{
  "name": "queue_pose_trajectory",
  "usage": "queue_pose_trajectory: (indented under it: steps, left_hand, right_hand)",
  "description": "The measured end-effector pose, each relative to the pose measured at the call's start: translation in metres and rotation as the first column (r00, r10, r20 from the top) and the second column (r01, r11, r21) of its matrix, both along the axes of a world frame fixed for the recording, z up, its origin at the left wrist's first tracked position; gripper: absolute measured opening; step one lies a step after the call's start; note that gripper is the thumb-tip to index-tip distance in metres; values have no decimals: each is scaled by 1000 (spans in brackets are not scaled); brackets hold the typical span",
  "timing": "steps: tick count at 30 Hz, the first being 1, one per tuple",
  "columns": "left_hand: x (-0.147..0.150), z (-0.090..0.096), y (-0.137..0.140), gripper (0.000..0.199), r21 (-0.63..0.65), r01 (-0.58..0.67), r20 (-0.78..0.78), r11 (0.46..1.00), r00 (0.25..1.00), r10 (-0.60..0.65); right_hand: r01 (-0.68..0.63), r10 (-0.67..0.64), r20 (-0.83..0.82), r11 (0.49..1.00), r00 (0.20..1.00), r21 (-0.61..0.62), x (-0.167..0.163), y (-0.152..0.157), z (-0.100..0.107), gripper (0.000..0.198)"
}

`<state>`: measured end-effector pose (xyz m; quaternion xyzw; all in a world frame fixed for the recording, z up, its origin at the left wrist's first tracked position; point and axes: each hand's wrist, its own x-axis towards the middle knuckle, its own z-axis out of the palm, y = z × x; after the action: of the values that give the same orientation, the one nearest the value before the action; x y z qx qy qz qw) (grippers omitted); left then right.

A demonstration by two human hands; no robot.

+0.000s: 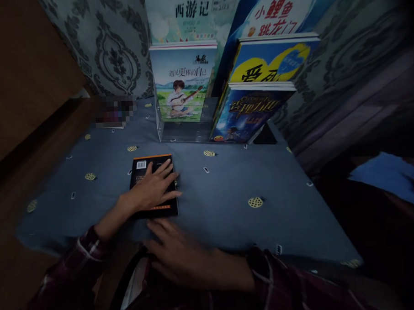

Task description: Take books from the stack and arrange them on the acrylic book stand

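Note:
A black book [139,177] with an orange top edge and a barcode label lies flat on the cloth-covered table [208,191]. My left hand [156,187] rests on it with the fingers spread, covering much of its cover. Close to the book's near edge, at the front of the table, is my right hand [184,252]. It is somewhat blurred, holds nothing I can see, and its fingers are apart and extended toward the book.
A clear stand [183,132] at the back holds several upright books, among them a guitar-player book [183,92] and a dark blue book [249,112]. A pixelated item [114,112] lies at the back left. Blue fabric [393,179] is off the right side.

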<state>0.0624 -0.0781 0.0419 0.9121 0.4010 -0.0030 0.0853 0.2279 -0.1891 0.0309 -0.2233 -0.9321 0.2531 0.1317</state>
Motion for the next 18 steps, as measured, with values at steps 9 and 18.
queue_pose_trajectory:
  steps: [9,18]
  left_hand:
    - [-16,-31,-4,57,42,-44,57,998,997,41]
    - [-17,-45,-41,79,191,-29,44,981,999,20]
  right_hand:
    - [-67,2,-206,950,978,-306,21,70,12,22]
    - [263,-280,-160,957,946,-120,31,168,-36,42]
